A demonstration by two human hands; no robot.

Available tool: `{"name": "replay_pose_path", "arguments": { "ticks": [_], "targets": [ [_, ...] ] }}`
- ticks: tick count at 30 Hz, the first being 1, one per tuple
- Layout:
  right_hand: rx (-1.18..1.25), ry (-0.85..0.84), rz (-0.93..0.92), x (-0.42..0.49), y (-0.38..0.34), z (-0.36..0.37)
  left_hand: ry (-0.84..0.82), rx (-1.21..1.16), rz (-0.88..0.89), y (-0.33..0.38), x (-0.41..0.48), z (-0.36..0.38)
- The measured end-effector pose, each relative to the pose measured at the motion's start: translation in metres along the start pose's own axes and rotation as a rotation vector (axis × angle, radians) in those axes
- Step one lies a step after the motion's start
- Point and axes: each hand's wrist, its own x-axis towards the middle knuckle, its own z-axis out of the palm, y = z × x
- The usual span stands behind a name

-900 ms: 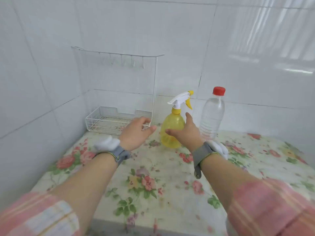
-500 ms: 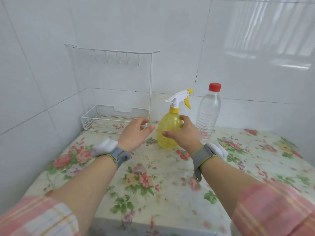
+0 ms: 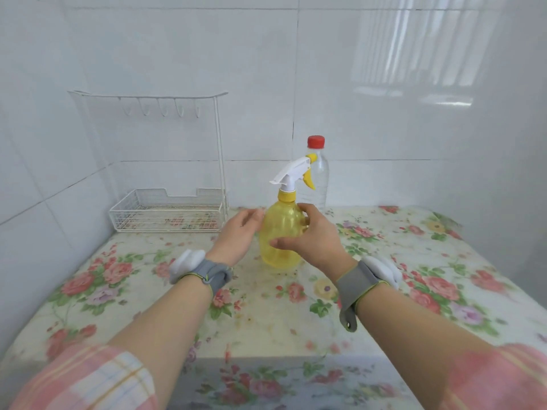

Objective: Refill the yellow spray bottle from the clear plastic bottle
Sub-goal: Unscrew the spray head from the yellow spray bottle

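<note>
White glossy tiles lined the walls (image 3: 384, 69) behind a counter (image 3: 429, 306) spread with a flowered cloth (image 3: 266, 315). Near the middle of it the yellow spray bottle (image 3: 279, 238) stood upright, its base down at the cloth and its white trigger head (image 3: 291, 171) pointing right. The right hand (image 3: 316, 241) gripped the bottle's round body from the right side: the thumb lay across the front of the yellow plastic and the fingers curled round the far shoulder. The left hand (image 3: 239, 232) was at the bottle's left side with its fingers relaxed and spread towards the shoulder; they were blurred, so contact could not be told. The bottle thus sat between the two hands, just ahead of both wrists. Directly behind it, close to the back wall, stood the clear plastic bottle (image 3: 319, 179), upright with its red cap (image 3: 315, 141) on, partly hidden by the trigger head and touched by neither hand. A white wire rack (image 3: 165, 214) with hooks on its top bar stood in the left corner, well apart from the bottles. Each wrist wore a grey wristband (image 3: 353, 287), and pink checked sleeves (image 3: 88, 380) covered the upper forearms
</note>
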Motion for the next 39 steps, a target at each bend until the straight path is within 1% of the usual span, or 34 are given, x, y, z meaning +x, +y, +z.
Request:
{"name": "replay_pose_path", "arguments": {
  "ticks": [4, 10, 13, 17, 18, 21, 23, 28, 31, 34, 39],
  "targets": [
    [-0.020, -0.009, 0.001, -0.009, 0.009, -0.005, -0.053, -0.012, -0.013, 0.004, -0.009, 0.011],
    [-0.020, -0.038, -0.019, -0.010, 0.010, -0.012, -0.080, -0.086, -0.059, 0.007, -0.016, 0.013],
    [0.067, 0.038, -0.031, -0.004, -0.002, -0.016, -0.139, -0.114, -0.127, 0.010, -0.016, 0.013],
    [0.211, 0.145, 0.025, 0.006, -0.016, -0.011, -0.259, 0.036, -0.133, 0.009, -0.017, 0.023],
    [0.212, 0.169, 0.030, 0.008, -0.017, -0.009, -0.249, 0.068, -0.125, 0.009, -0.019, 0.028],
    [0.215, 0.221, 0.031, 0.010, -0.019, -0.004, -0.127, 0.143, -0.051, 0.010, -0.022, 0.041],
    [0.226, 0.243, 0.042, 0.011, -0.022, -0.003, -0.070, 0.146, 0.004, 0.012, -0.024, 0.047],
    [0.212, 0.277, 0.001, 0.011, -0.032, -0.004, -0.004, 0.060, 0.028, 0.019, -0.023, 0.042],
    [0.212, 0.286, -0.018, 0.011, -0.038, -0.006, -0.032, 0.063, 0.016, 0.019, -0.019, 0.037],
    [0.230, 0.257, -0.043, 0.011, -0.040, -0.008, -0.089, 0.058, -0.004, 0.020, -0.017, 0.030],
    [0.297, 0.022, -0.074, 0.014, -0.038, -0.019, -0.142, 0.022, -0.035, 0.019, -0.018, 0.018]
  ]
}}
